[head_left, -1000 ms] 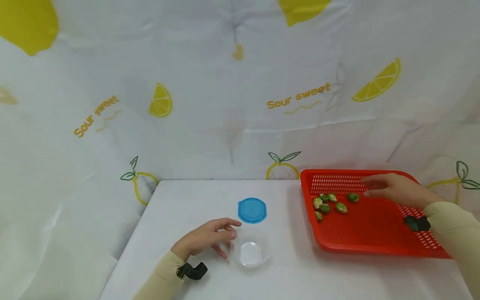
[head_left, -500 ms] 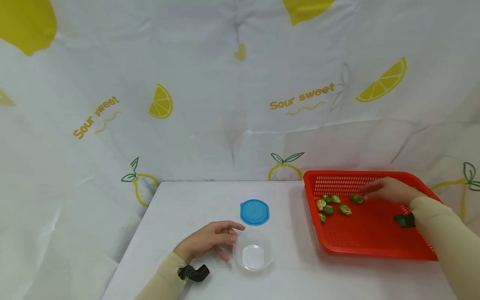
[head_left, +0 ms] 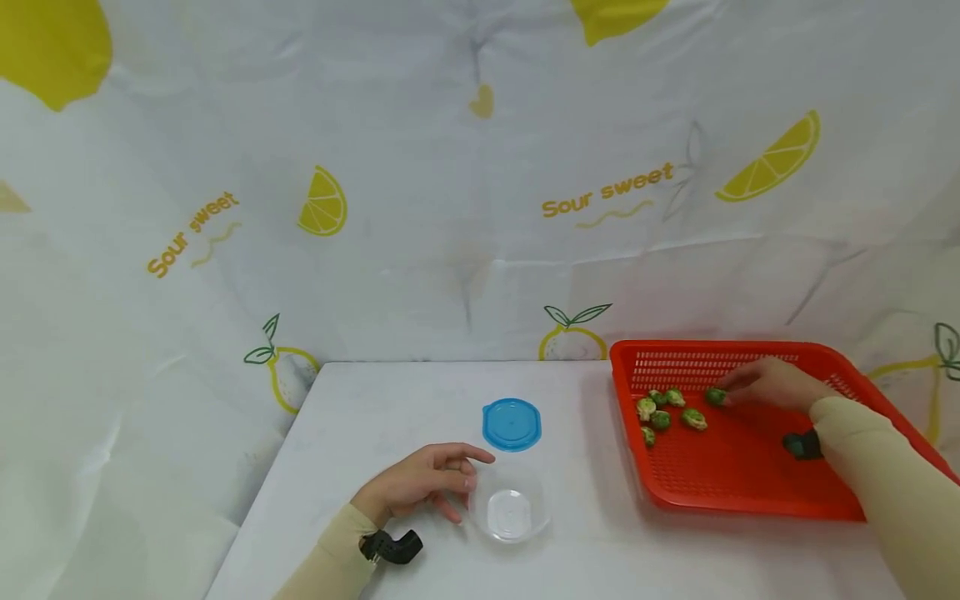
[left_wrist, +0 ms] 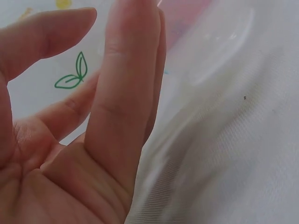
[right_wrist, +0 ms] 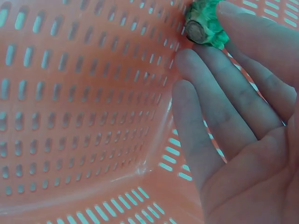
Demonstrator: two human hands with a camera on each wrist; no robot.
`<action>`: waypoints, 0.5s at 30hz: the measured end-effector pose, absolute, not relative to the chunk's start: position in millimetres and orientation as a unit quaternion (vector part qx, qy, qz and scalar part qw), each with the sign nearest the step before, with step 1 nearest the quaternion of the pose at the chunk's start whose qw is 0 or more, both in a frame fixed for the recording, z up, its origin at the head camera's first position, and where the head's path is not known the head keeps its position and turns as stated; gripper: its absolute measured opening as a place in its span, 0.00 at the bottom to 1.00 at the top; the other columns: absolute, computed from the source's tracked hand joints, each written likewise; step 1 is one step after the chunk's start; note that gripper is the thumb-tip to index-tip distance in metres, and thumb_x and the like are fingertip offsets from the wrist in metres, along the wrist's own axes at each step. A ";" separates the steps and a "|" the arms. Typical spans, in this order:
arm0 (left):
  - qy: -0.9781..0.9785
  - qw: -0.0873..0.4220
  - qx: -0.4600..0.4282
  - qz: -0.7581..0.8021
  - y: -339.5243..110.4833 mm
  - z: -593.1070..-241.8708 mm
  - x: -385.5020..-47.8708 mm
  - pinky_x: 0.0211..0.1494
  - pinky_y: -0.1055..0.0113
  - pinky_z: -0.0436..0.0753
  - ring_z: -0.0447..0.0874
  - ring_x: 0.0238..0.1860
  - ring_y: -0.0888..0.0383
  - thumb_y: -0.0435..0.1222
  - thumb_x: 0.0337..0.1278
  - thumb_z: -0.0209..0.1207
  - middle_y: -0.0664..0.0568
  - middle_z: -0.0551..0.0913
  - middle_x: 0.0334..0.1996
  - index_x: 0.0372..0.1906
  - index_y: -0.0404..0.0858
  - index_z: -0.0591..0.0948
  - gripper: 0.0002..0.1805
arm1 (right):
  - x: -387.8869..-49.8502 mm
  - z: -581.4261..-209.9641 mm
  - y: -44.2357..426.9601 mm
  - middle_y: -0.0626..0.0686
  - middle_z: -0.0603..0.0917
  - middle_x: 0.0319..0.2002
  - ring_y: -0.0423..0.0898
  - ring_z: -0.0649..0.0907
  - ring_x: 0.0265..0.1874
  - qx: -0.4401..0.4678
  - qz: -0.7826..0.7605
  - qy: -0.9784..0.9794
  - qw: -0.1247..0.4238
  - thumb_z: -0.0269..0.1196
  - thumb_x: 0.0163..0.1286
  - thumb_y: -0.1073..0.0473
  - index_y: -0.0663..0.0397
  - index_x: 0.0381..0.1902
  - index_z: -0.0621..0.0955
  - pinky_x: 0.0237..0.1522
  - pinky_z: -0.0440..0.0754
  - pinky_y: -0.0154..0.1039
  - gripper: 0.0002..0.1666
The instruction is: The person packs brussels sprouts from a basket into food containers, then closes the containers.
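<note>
Inside the red basket [head_left: 750, 467], my right hand [head_left: 776, 385] has its thumb and fingertips on a Brussels sprout [head_left: 716, 397] near the back wall. In the right wrist view, the sprout [right_wrist: 205, 25] sits pinched between the thumb and the fingers behind it, its cut stem end showing. Several other Brussels sprouts [head_left: 660, 419] lie at the basket's left side. My left hand [head_left: 420, 482] rests beside the clear plastic container [head_left: 517, 533], thumb at its left wall and fingers loosely bent, not wrapped round it. The left wrist view shows the left fingers [left_wrist: 124, 84] spread with nothing between them.
A blue lid [head_left: 512, 425] lies flat on the white table [head_left: 375, 408], just behind the clear container. Perforated walls surround the red basket at the right. Behind the table hangs a white curtain [head_left: 420, 275] printed with lemons.
My right hand has come left and down onto the Brussels sprout, its fingers closing round it. My left hand stays beside the container. The head view has shifted slightly.
</note>
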State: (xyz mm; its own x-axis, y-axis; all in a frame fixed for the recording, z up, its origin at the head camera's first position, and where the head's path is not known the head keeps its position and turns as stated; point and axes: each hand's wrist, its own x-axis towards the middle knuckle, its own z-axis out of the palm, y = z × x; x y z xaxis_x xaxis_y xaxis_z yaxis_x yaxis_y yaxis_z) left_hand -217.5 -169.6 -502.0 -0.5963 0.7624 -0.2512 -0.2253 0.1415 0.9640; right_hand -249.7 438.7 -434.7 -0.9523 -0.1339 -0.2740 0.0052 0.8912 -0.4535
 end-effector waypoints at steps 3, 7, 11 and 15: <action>0.633 0.405 0.210 0.626 -168.4 -503.3 -217.9 0.38 0.63 0.94 0.90 0.40 0.58 0.35 0.73 0.66 0.52 0.84 0.46 0.77 0.36 0.74 0.31 | -248.6 -436.7 439.4 0.67 0.88 0.58 0.63 0.84 0.54 -0.021 -0.236 0.960 0.150 0.74 0.71 0.47 0.63 0.59 0.88 0.55 0.85 0.65 0.29; 0.622 0.413 0.210 0.632 -168.1 -504.9 -218.4 0.38 0.64 0.94 0.91 0.40 0.59 0.34 0.72 0.66 0.53 0.84 0.45 0.78 0.36 0.74 0.32 | -247.6 -437.8 438.1 0.66 0.89 0.57 0.60 0.85 0.53 -0.019 -0.238 0.961 0.143 0.75 0.70 0.48 0.61 0.58 0.89 0.54 0.86 0.63 0.27; 0.613 0.416 0.210 0.638 -168.6 -504.8 -217.9 0.38 0.65 0.94 0.91 0.39 0.58 0.32 0.71 0.66 0.53 0.84 0.43 0.78 0.35 0.73 0.33 | -247.7 -437.1 433.8 0.64 0.91 0.53 0.58 0.85 0.50 -0.019 -0.245 0.960 0.137 0.76 0.69 0.50 0.62 0.57 0.89 0.53 0.86 0.61 0.26; 0.610 0.414 0.209 0.642 -169.3 -503.6 -216.6 0.38 0.65 0.93 0.91 0.38 0.58 0.30 0.70 0.65 0.53 0.84 0.42 0.78 0.34 0.72 0.33 | -249.4 -436.9 428.3 0.62 0.92 0.51 0.57 0.85 0.49 -0.016 -0.242 0.961 0.131 0.77 0.68 0.50 0.62 0.55 0.90 0.50 0.85 0.54 0.25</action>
